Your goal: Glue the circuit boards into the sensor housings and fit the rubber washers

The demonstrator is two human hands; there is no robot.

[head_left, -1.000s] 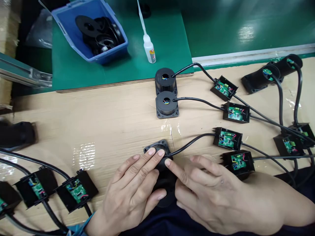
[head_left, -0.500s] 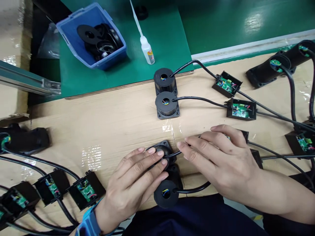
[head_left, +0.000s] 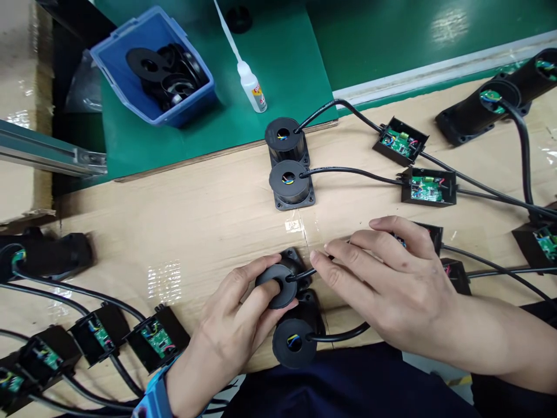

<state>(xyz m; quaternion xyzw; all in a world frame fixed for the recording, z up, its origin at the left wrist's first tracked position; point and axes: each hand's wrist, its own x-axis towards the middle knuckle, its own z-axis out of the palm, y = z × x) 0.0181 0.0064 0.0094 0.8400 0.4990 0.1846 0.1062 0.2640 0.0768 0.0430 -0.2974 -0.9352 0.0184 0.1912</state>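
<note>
A black round cap [head_left: 285,295] tops a black flanged housing near the front edge of the cardboard. My left hand [head_left: 241,307] grips this cap by its rim, with one finger pressed at the centre hole. From the cap's right side a black cable [head_left: 307,273] runs under the fingertips of my right hand [head_left: 391,284], which are closed on it. Just below stands a second capped housing [head_left: 295,342], coloured wires showing in its hole. Partly behind my right hand are two open black boxes [head_left: 455,276] with circuit boards.
Two capped housings [head_left: 289,180] stand further back, cabled to open circuit boxes [head_left: 429,188]. A blue bin [head_left: 191,110] of black parts and a white bottle [head_left: 251,87] are on the green mat. More boxes [head_left: 156,339] lie left; black housings [head_left: 478,113] lie right.
My left hand has gone from lying with extended fingers over the cap to gripping its rim, with a finger at the hole. My right hand has hardly moved. The view has shifted slightly.
</note>
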